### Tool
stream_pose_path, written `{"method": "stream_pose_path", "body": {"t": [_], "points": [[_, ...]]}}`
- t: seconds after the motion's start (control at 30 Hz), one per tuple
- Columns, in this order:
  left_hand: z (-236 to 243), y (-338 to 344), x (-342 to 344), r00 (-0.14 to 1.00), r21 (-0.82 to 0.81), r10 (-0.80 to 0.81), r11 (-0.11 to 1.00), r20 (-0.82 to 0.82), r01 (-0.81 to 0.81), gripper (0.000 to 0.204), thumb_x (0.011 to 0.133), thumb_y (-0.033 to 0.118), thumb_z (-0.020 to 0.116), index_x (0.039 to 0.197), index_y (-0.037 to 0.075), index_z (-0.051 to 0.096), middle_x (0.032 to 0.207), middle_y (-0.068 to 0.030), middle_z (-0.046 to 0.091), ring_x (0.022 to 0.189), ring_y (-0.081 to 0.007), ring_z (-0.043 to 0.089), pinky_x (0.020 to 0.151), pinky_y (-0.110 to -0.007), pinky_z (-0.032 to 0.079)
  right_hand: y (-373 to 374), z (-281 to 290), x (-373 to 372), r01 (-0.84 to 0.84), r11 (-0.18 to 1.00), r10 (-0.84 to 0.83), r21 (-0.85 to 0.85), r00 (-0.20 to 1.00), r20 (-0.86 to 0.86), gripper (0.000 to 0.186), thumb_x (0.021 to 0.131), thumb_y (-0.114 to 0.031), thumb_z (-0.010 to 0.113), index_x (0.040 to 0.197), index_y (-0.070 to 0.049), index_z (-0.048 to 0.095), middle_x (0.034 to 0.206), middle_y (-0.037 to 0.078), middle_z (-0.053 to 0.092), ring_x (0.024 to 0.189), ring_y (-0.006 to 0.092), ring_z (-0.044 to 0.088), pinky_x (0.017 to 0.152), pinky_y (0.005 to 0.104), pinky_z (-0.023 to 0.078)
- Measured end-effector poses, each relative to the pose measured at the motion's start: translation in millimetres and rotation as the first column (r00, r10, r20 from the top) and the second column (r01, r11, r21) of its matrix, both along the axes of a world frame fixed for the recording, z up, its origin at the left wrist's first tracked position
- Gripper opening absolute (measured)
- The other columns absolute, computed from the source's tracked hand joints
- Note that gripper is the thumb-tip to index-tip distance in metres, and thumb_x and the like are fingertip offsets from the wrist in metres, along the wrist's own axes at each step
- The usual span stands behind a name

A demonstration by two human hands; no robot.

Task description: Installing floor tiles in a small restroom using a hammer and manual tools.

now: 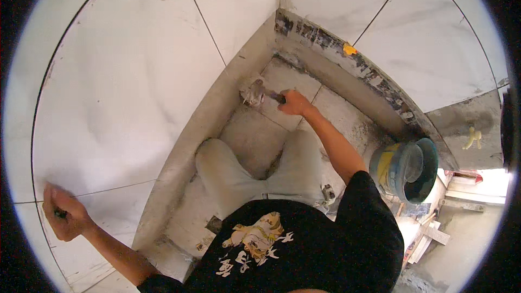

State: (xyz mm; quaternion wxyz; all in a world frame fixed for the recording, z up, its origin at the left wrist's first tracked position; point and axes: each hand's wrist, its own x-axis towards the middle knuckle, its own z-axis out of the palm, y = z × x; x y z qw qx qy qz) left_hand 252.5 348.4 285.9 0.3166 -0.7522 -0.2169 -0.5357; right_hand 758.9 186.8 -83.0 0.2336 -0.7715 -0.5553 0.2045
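My right hand point(294, 102) is closed round the dark handle of a mortar-smeared hand tool point(271, 96). Its greyish head points left, over a pale, lumpy patch point(251, 93) on the floor beside the left wall's base; blur and grime hide the tool's exact shape. Far to the left, my left hand point(66, 216) is held by the large white wall tiles point(119, 87). Its fingers curl round a small dark thing point(60, 213), mostly hidden. I cannot tell whether that hand touches the tile.
A bucket point(386, 169) with a yellow patch stands right of my knees. Two tiled walls meet in a corner ahead, with bare cement along their bases point(320, 59). An orange scrap point(349, 49) sticks to the right ledge. Wood strips point(426, 241) lie behind the bucket.
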Motion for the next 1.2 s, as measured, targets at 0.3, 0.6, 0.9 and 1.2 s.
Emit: {"method": "stream_pose_path", "body": {"t": [0.3, 0.6, 0.9, 1.2], "points": [[-0.1, 9.6, -0.2, 0.967, -0.102, -0.241, 0.963, 0.088, 0.249, 0.017, 0.087, 0.004, 0.057, 0.092, -0.012, 0.063, 0.069, -0.0114, 0.063, 0.050, -0.0102, 0.050, 0.042, -0.021, 0.040, 42.5, 108.6, 13.3, 0.819, 0.547, -0.037, 0.172, 0.229, -0.973, 0.012, 0.082, -0.016, 0.057, 0.082, -0.005, 0.052, 0.058, 0.002, 0.044, 0.042, 0.0102, 0.042, 0.036, 0.0300, 0.036], [5.0, 2.1, 11.3, 0.999, -0.020, -0.052, 0.998, 0.007, 0.052, 0.015, 0.087, 0.000, 0.055, 0.092, -0.012, 0.062, 0.068, -0.0114, 0.062, 0.047, -0.0092, 0.048, 0.041, -0.020, 0.038, 39.0, 61.2, -27.9, 0.373, 0.912, -0.321, -0.172, 0.388, -0.864, 0.022, 0.079, -0.019, 0.058, 0.066, -0.007, 0.045, 0.051, 0.000, 0.039, 0.038, 0.0104, 0.037, 0.035, 0.0276, 0.032], [5.9, 0.5, 17.7, 0.999, -0.001, -0.050, 0.999, 0.002, 0.050, 0.017, 0.088, 0.002, 0.053, 0.091, -0.012, 0.062, 0.068, -0.0116, 0.061, 0.047, -0.0092, 0.048, 0.041, -0.020, 0.038, 37.1, 76.1, -23.7, 0.343, 0.925, -0.243, -0.163, 0.204, -0.949, 0.021, 0.080, -0.018, 0.056, 0.068, -0.010, 0.040, 0.053, -0.004, 0.036, 0.039, 0.0088, 0.034, 0.036, 0.0275, 0.031], [6.4, -2.2, 19.5, 0.998, -0.048, -0.051, 0.997, 0.029, 0.052, 0.015, 0.087, 0.001, 0.055, 0.090, -0.010, 0.064, 0.063, -0.0091, 0.059, 0.046, -0.0091, 0.047, 0.040, -0.020, 0.037, -2.2, 32.9, -35.9, 0.270, 0.962, -0.227, -0.035, 0.722, -0.654, 0.019, 0.076, -0.020, 0.059, 0.083, -0.003, 0.052, 0.063, 0.010, 0.057, 0.050, 0.0210, 0.056, 0.045, 0.0353, 0.045]]}}
